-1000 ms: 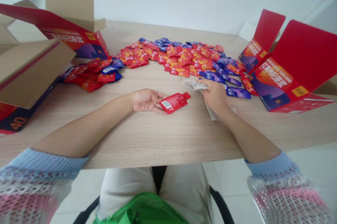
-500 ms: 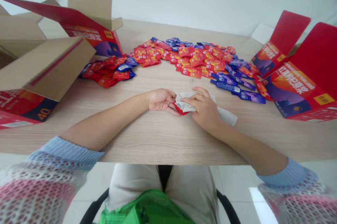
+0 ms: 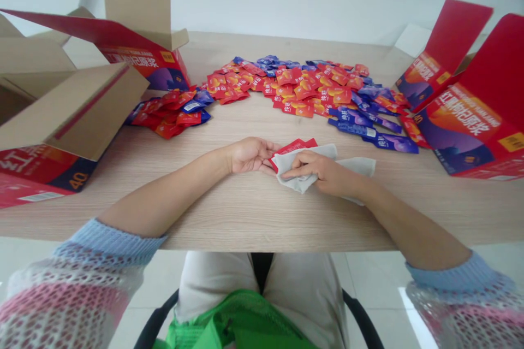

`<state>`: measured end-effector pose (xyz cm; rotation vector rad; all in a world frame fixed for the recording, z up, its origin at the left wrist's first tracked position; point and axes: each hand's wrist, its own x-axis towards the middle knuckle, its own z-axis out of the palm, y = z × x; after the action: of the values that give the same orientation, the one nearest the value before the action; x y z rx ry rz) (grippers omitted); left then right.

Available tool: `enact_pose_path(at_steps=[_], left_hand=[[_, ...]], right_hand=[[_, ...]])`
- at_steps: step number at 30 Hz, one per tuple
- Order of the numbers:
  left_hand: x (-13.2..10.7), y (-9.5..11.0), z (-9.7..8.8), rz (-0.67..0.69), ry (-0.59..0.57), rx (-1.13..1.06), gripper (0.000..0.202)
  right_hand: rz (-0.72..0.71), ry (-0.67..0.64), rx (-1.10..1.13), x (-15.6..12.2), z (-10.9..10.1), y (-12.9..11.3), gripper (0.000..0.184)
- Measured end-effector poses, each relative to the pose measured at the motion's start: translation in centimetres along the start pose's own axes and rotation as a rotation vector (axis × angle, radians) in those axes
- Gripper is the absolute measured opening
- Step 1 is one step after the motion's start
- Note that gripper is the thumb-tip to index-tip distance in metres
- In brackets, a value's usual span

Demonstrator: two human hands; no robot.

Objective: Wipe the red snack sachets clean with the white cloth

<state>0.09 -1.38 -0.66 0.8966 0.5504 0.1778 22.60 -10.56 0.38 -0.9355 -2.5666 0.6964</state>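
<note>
Head view: the person before me works seated at the worktop (image 3: 245, 218). The left hand (image 3: 251, 155) lies palm up, fingers loosely bent, gripping the left end of a red pouch (image 3: 295, 145). The right hand (image 3: 325, 172) grips a white cloth (image 3: 301, 182), index finger extended, and holds it against the pouch. The pouch is located between both hands; the cloth covers its lower part.

Markings: the near right box (image 3: 466, 125) reads 红黑枸杞原浆 in white, with "40" at its left edge. The near left box (image 3: 36, 166) reads 红, with the following characters cut off by a flap; "40" is printed in orange at its corner. The rear left box (image 3: 139, 62) shows 原浆; the rear right box (image 3: 421, 78) carries white lettering too small to read with certainty. Pouches in the large pile (image 3: 303, 89) bear white characters, 纯 being legible. The small pile (image 3: 170, 114) shows a white label on one blue pouch.

Change from half a second ago: the cloth, then laid over most of the pouch, sits lower, exposing its upper red edge. The right fingers, then spread, are more curled. The left grip is unchanged.
</note>
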Motion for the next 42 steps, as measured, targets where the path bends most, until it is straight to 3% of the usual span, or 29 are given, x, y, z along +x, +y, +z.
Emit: enact_pose_path(at_steps=[4, 10, 18, 22, 26, 28, 29, 33, 35, 42], left_hand=[[-0.1, 0.0, 0.5, 0.012, 0.056, 0.000, 0.038], [0.0, -0.2, 1.0, 0.045, 0.148, 0.025, 0.041], [0.1, -0.4, 1.0, 0.043, 0.156, -0.005, 0.044], [0.1, -0.4, 0.8, 0.051, 0.154, -0.007, 0.044], [0.2, -0.3, 0.8, 0.051, 0.126, -0.009, 0.045], [0.2, -0.3, 1.0, 0.043, 0.121, -0.017, 0.043], [0.2, -0.3, 1.2, 0.042, 0.127, -0.013, 0.043], [0.2, -0.3, 2.0, 0.073, 0.232, 0.046, 0.050], [0.1, -0.2, 2.2, 0.072, 0.273, 0.056, 0.054], [0.2, 0.2, 1.9, -0.057, 0.256, 0.025, 0.052]], right_hand=[[0.040, -0.023, 0.074, -0.4, -0.9, 1.3, 0.056], [0.138, 0.129, 0.011, -1.3, -2.4, 4.9, 0.039], [0.160, 0.199, -0.271, -2.2, -2.9, 8.5, 0.051], [0.243, 0.367, -0.294, -2.2, -3.0, 7.4, 0.057], [0.255, 0.760, -0.130, -1.1, -2.4, 3.4, 0.044], [0.269, 0.886, -0.083, -0.2, -1.4, 1.4, 0.035], [0.242, 0.869, -0.057, 0.2, -0.7, 0.6, 0.034], [0.126, 0.485, -0.106, 1.7, 2.2, -0.5, 0.047], [0.111, 0.361, -0.188, 2.1, 2.9, -0.3, 0.053], [-0.036, 0.098, -0.236, 1.0, 1.2, -0.7, 0.066]])
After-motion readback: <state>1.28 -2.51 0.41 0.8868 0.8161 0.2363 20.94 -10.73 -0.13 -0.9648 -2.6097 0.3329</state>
